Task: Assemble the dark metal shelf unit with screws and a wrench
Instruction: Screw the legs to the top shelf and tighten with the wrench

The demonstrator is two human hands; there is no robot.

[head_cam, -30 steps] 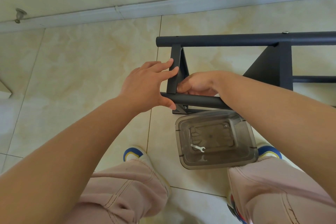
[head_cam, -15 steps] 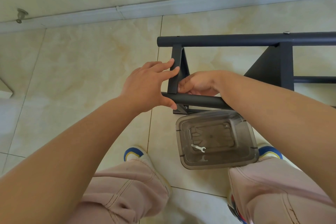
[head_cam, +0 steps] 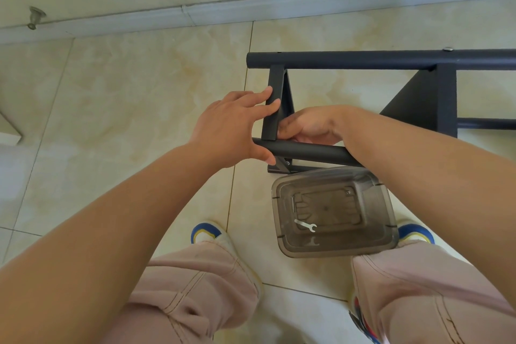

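Observation:
The dark metal shelf frame (head_cam: pixel 377 60) lies on its side on the tiled floor, with two round poles and flat cross panels between them. My left hand (head_cam: pixel 229 128) grips the end of the near pole (head_cam: pixel 312 152), thumb under it and fingers laid on the flat end panel (head_cam: pixel 272 109). Just right of that panel, my right hand (head_cam: pixel 310 124) reaches behind the near pole with curled fingers; what it holds is hidden. A small silver wrench (head_cam: pixel 305 225) lies in a clear plastic box (head_cam: pixel 388 220) below the frame.
A wall and grey skirting board (head_cam: pixel 251 10) run across the top, with a metal door stop (head_cam: pixel 35 16) at left. My knees and blue-and-white shoes (head_cam: pixel 206 232) are at the bottom, either side of the box. A screw head (head_cam: pixel 448 49) shows on the far pole.
Almost nothing has moved; both hands stay at the near pole's left end, with only a slight shift of the view.

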